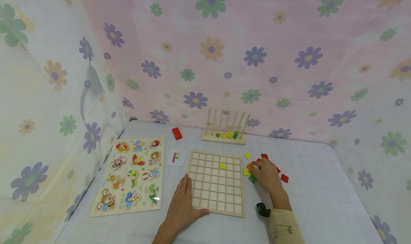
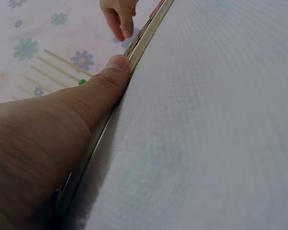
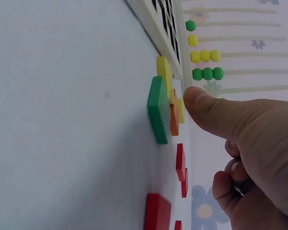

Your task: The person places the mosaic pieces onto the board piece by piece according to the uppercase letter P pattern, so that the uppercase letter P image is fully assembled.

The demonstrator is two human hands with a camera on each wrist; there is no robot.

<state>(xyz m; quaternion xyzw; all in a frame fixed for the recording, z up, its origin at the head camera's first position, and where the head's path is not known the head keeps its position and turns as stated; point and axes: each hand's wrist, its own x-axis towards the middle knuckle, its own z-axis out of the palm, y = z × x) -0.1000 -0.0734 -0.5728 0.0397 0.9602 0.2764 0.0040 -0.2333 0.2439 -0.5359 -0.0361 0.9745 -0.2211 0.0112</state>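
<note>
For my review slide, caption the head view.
Left hand touching a wooden grid board, right hand over loose colored tiles beside it.

The desk point(image 1: 321, 194) holds a peg rack point(image 1: 223, 139) and block point(image 1: 177, 133) near its far edge, a puzzle point(image 1: 146, 168) toward its left, a card point(image 1: 176, 158), board point(image 1: 213, 196) and tiles point(image 1: 284, 178).

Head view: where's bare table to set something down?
Bare: table right of the outermost red tile; also the strip on the grid board's near side, between left hand and black object.
Crowded: coloured tiles around the right hand; left side, with puzzle board and pattern card.
</note>
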